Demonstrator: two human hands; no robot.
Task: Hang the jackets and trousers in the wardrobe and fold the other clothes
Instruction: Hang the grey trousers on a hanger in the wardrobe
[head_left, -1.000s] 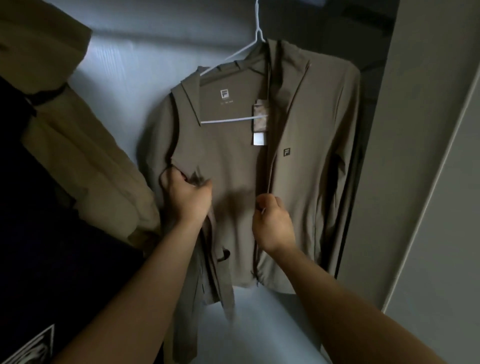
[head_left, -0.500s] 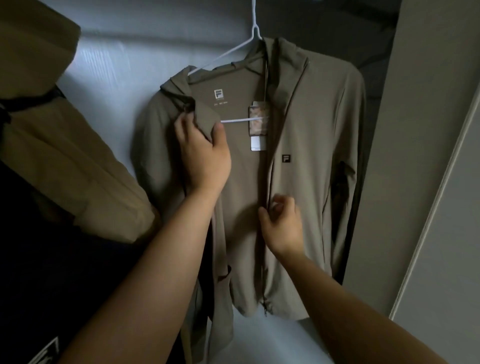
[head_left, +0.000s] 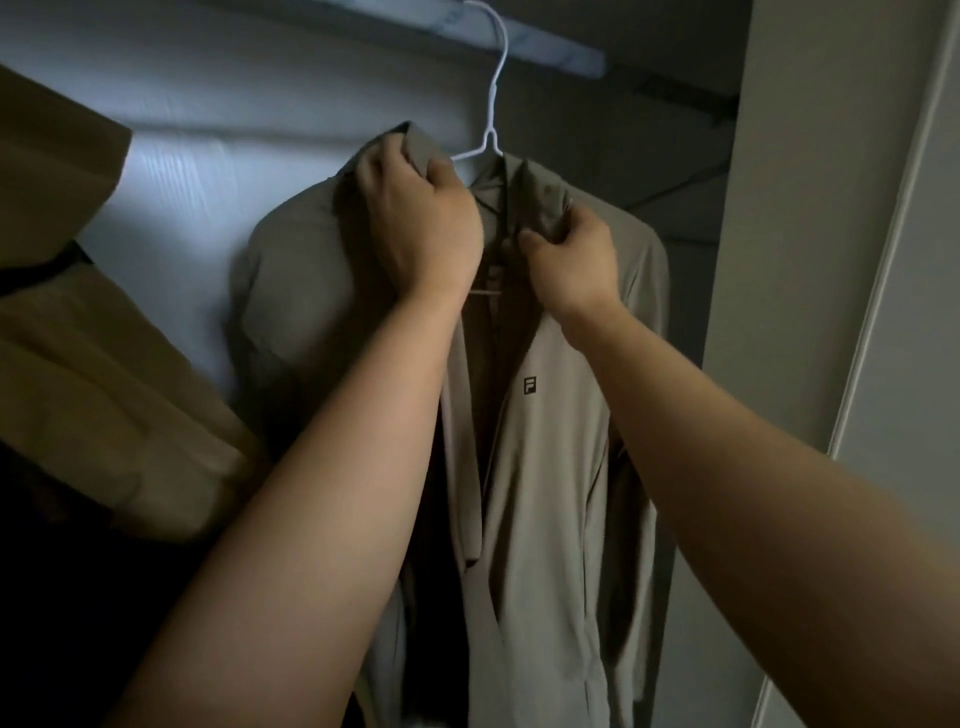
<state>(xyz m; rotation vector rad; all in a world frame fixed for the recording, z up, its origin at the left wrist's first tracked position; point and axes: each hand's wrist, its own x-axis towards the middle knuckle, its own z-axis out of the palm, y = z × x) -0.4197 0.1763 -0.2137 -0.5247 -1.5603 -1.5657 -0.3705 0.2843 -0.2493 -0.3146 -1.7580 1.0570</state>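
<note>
A taupe zip jacket (head_left: 550, 467) with a small dark chest logo hangs on a white wire hanger (head_left: 491, 119) from the wardrobe rail (head_left: 545, 47). My left hand (head_left: 421, 223) grips the jacket's left collar edge, raised up by the hanger's neck. My right hand (head_left: 571, 265) pinches the right collar edge just beside the zip. The jacket front hangs open below my hands. Its paper tag is hidden behind my hands.
A tan garment (head_left: 88, 364) hangs close on the left, with a dark garment (head_left: 78, 597) below it. The wardrobe's pale side panel (head_left: 810, 260) stands right of the jacket. The back wall (head_left: 218, 171) is light.
Both hands have risen from the jacket's middle to its collar. The left hand pulled the left front up over the hanger's shoulder, and the view tilted upward.
</note>
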